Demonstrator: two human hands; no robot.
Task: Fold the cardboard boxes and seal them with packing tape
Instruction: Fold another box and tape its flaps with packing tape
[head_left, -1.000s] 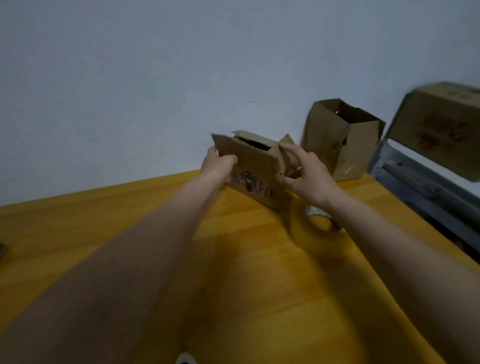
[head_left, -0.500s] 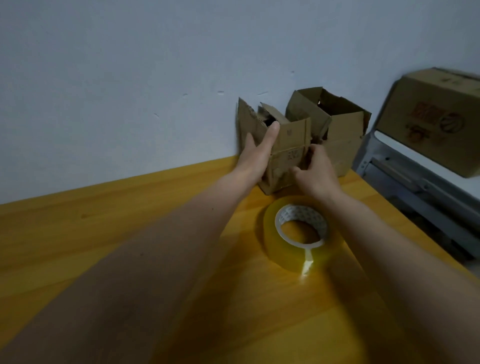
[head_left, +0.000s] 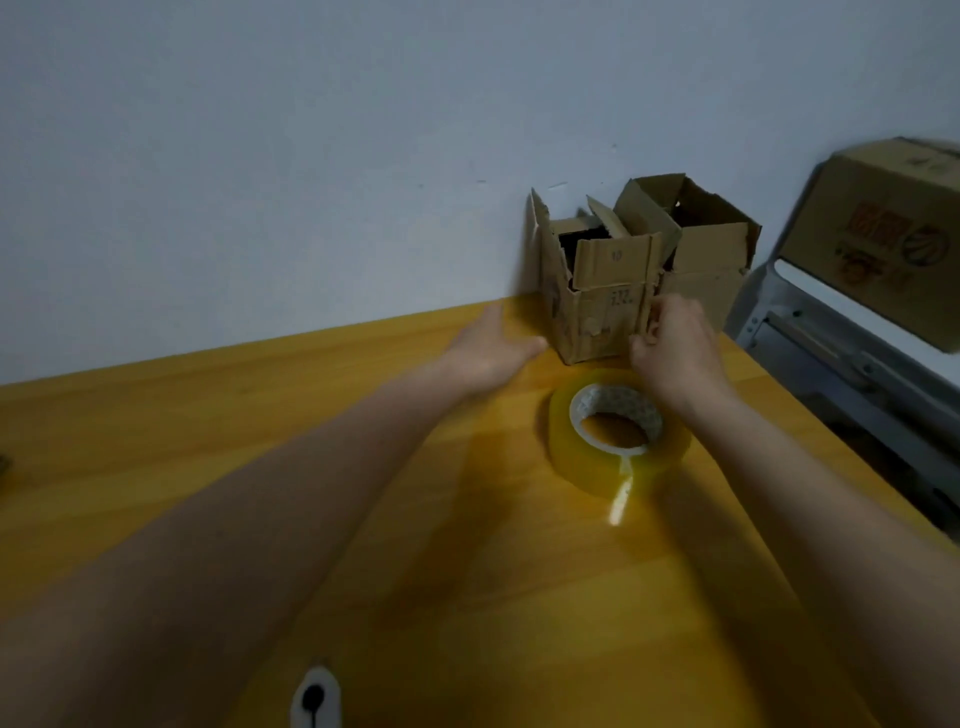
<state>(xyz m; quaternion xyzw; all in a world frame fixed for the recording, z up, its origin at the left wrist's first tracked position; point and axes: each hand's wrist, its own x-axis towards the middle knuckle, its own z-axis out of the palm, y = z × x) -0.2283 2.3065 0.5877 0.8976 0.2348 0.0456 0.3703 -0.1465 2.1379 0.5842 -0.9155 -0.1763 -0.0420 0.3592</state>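
A small cardboard box (head_left: 597, 306) stands upright on the wooden table (head_left: 208, 426) against the wall, its top flaps open. My right hand (head_left: 675, 343) has its fingers curled at the box's lower right corner, touching it. My left hand (head_left: 488, 348) is off the box, just left of it, fingers relaxed above the table. A roll of clear packing tape (head_left: 618, 436) lies flat in front of the box, under my right wrist, with a loose end sticking out toward me.
A second open cardboard box (head_left: 711, 260) stands behind and right of the first. A larger printed carton (head_left: 883, 234) rests on a grey metal machine (head_left: 841, 364) beyond the table's right edge. A small white object (head_left: 314, 696) lies near the front edge.
The box was carried from mid-air to the wall and set down beside the other box. My left hand has let go and drawn back to the left; my right hand stays at its corner.
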